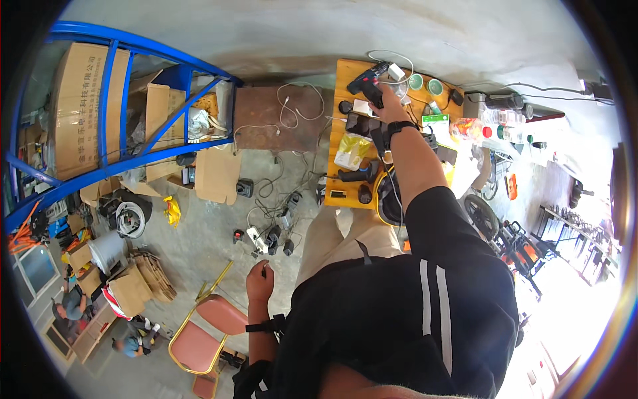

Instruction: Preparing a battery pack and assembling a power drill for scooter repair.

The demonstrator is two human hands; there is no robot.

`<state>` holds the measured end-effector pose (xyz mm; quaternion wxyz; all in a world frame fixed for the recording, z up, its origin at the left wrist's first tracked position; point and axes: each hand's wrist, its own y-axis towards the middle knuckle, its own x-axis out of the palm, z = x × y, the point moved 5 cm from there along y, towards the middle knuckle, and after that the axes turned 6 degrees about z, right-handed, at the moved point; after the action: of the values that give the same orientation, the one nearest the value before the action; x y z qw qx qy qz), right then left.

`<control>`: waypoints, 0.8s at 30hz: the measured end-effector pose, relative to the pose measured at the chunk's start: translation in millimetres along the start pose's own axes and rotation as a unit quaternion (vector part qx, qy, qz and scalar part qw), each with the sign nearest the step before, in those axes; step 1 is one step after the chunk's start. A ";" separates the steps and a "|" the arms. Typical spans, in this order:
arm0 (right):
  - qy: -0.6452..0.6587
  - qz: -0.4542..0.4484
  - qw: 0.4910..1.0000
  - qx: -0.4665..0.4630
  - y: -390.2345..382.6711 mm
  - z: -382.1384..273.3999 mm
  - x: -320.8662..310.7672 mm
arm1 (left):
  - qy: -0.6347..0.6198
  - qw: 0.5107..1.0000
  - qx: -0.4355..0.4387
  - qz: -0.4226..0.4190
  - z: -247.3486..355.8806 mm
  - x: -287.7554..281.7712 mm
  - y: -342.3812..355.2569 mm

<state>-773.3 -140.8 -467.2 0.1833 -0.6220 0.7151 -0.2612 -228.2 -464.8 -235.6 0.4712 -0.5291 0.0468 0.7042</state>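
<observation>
Head view: near one o'clock, the right hand (393, 105) was at the drill (363, 82) over the surface (345, 70), gripping or touching, I couldn't tell. Wrapping the handle (375, 98) fully seemed best, clear of the white cable (389, 51). Green cups (434, 87) crowded the drill's three o'clock; at seven, the left hand (260, 282) curled, contents unclear.

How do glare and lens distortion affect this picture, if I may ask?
In the head view, strong glare whites out the lower right; the blue shelf frame bends near the rim; corners fall to black; the drill and right hand look fairly distinct.
</observation>
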 end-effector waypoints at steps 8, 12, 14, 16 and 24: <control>-0.049 0.109 0.992 -0.042 -0.3 47.1 -36.3 | 0.001 1.000 -0.004 -0.011 1.7 1.8 -1.5; 0.196 0.210 0.944 0.162 -37.1 36.0 -36.9 | 0.005 1.000 0.028 -0.002 15.7 -5.0 6.4; 0.219 0.163 0.951 0.144 -53.8 20.1 -34.4 | 0.005 0.999 0.031 -0.008 28.3 -10.9 15.8; 0.245 0.153 0.944 0.159 -71.1 10.3 -35.2 | -0.002 0.997 0.073 0.001 51.0 -19.9 28.9; 0.145 -0.157 0.953 0.214 -243.4 -37.2 52.2 | -0.064 0.952 0.296 -0.036 196.0 -72.0 67.8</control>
<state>-610.3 -208.7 -287.9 0.1633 -0.6277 0.5545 -0.5214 -414.2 -435.7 -122.7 0.6339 -0.3207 0.2035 0.6738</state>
